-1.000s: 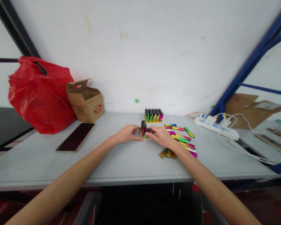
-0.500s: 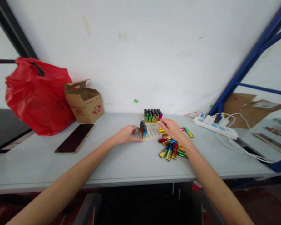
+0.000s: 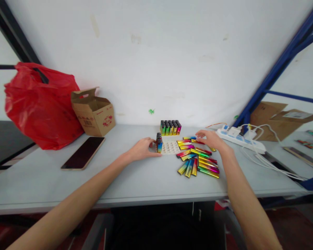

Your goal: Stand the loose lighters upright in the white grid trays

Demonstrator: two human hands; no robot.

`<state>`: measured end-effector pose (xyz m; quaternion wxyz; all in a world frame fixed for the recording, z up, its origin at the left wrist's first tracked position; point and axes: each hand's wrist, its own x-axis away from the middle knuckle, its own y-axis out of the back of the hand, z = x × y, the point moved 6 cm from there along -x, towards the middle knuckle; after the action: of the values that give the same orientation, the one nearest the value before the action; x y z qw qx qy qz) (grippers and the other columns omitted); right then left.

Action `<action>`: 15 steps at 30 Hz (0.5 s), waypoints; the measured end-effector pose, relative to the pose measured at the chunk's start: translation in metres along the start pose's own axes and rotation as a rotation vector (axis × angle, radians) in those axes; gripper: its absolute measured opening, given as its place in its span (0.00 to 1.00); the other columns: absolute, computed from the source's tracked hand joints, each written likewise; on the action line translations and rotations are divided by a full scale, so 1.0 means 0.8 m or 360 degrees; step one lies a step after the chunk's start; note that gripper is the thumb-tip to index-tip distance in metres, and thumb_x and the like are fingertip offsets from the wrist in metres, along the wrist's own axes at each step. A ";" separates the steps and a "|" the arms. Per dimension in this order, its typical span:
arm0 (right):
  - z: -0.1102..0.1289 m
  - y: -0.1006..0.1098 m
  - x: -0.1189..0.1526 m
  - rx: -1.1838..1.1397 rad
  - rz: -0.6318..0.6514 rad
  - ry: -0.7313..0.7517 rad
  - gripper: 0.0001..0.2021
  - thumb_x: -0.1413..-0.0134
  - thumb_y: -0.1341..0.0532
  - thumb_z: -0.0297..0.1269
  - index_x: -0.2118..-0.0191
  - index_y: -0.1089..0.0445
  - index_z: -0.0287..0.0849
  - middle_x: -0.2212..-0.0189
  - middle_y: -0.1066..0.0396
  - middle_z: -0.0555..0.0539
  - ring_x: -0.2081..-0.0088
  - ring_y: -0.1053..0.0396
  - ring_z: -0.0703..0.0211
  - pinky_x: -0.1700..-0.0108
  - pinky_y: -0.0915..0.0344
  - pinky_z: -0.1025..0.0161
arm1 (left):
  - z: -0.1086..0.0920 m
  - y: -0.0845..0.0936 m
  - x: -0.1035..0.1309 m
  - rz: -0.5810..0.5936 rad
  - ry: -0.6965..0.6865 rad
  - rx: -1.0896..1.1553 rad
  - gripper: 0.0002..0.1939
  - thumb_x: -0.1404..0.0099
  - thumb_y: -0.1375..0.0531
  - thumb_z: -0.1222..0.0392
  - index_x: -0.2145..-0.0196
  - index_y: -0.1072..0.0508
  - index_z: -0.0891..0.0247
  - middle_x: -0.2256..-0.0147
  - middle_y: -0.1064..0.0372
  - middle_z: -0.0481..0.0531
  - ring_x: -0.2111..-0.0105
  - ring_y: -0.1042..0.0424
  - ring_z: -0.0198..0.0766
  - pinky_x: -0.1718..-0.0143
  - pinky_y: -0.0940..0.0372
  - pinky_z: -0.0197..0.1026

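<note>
A single head-worn camera looks forward and down from the person's own side of the counter (image 3: 135, 180), facing the wall (image 3: 159, 62) behind it. The wide view sits well back, keeping the left grip (image 3: 143, 150) and right grip (image 3: 211, 139) small around the middle, forearms (image 3: 94, 187) entering from below.

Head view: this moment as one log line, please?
left hand: at left end of white tray | tray: partly filled, lighters upright | right hand: by loose lighters

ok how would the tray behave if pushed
The tray would probably slide flat, being low and broad. Its left end is likely heavier, since its upright lighters stand only there. Those look tall and narrow, so a jolt might wobble them.
</note>
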<state>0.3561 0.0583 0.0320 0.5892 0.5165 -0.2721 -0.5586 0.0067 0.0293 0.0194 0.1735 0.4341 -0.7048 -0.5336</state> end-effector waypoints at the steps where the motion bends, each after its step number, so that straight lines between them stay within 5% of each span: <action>1: -0.006 -0.003 0.000 0.0013 0.0049 -0.0057 0.11 0.42 0.34 0.33 0.53 0.23 0.40 0.58 0.19 0.42 0.57 0.21 0.51 0.52 0.28 0.58 | 0.002 0.002 0.000 0.0009 -0.0014 0.0011 0.34 0.45 0.35 0.30 0.57 0.23 0.65 0.62 0.25 0.55 0.64 0.27 0.45 0.62 0.36 0.43; 8: -0.013 -0.010 -0.003 0.0106 0.0244 -0.0166 0.08 0.46 0.32 0.31 0.59 0.20 0.41 0.62 0.18 0.43 0.59 0.21 0.50 0.57 0.29 0.60 | 0.010 0.013 0.001 0.0043 -0.0046 -0.0022 0.30 0.46 0.34 0.35 0.59 0.23 0.64 0.63 0.26 0.54 0.64 0.29 0.44 0.62 0.35 0.42; 12: 0.001 0.006 -0.004 -0.0065 -0.0063 -0.0066 0.08 0.45 0.32 0.37 0.60 0.20 0.42 0.63 0.19 0.43 0.61 0.24 0.49 0.58 0.31 0.58 | 0.008 0.011 0.001 0.0043 -0.0068 -0.0026 0.28 0.45 0.34 0.37 0.59 0.24 0.64 0.62 0.26 0.55 0.65 0.29 0.44 0.61 0.35 0.42; 15: 0.011 0.016 -0.002 -0.0571 -0.0281 -0.0067 0.15 0.45 0.32 0.47 0.57 0.21 0.43 0.64 0.20 0.43 0.66 0.26 0.53 0.61 0.32 0.57 | 0.008 0.010 0.001 0.0027 -0.0065 -0.0013 0.28 0.45 0.34 0.36 0.60 0.24 0.64 0.62 0.26 0.55 0.64 0.28 0.45 0.61 0.35 0.43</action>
<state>0.3527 0.0550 0.0472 0.6147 0.4131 -0.1341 -0.6584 -0.0018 0.0327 0.0243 0.1654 0.4164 -0.7098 -0.5436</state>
